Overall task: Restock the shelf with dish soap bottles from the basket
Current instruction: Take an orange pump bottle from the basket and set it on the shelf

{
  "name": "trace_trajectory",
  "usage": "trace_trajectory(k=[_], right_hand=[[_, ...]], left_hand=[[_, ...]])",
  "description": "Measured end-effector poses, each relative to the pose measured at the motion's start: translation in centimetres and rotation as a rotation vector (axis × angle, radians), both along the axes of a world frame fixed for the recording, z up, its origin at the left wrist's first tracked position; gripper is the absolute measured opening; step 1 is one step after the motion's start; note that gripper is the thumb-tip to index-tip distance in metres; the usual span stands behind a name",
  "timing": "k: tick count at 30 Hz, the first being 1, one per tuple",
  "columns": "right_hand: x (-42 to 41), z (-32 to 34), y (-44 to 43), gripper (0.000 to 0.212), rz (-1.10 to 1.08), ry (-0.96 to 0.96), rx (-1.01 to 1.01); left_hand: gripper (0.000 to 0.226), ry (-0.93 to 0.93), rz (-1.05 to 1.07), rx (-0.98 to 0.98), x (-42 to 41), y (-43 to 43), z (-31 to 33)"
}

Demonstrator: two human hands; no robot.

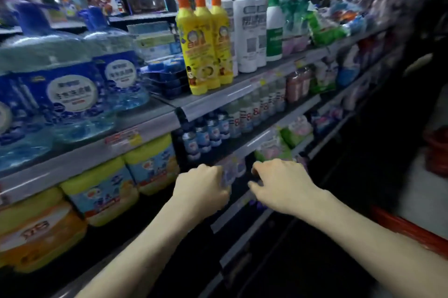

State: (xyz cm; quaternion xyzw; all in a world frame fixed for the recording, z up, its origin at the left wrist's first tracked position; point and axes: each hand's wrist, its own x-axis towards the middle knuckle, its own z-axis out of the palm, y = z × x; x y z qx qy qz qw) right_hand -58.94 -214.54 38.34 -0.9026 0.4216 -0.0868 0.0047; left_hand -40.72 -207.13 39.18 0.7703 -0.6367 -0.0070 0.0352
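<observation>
My left hand (202, 187) grips a small pale bottle (229, 174) with a bluish label, held at the front edge of a low shelf (244, 205). The bottle is blurred and mostly hidden behind my fingers. My right hand (282, 183) hovers just to its right over the same dark shelf gap, knuckles up and fingers curled downward. What lies under its fingers is hidden. A red basket (412, 228) shows only its rim at the lower right, behind my right forearm.
Three yellow bottles with orange caps (206, 43) and white bottles (249, 28) stand on the upper shelf. Big blue jugs (72, 84) sit at the left, with yellow tubs (101, 196) below them. Small bottles (242, 115) fill the middle shelf. Another red container (436, 152) stands far right.
</observation>
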Motion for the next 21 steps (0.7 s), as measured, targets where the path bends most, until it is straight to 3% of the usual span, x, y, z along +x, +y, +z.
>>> trace_trajectory(k=[5, 11, 21], right_hand=[[-5.1, -3.2, -4.0, 0.031, -0.234, 0.023, 0.03], [-10.5, -5.9, -7.7, 0.038, -0.475, 0.088, 0.125], [-20.4, -11.8, -10.6, 0.036, -0.792, 0.064, 0.21]], left_hand=[[0.033, 0.044, -0.171, 0.067, -5.2, -8.2, -3.6], [0.036, 0.099, -0.378, 0.125, -11.1, -15.9, -6.7], [0.05, 0.06, -0.625, 0.282, -21.4, -23.6, -12.5]])
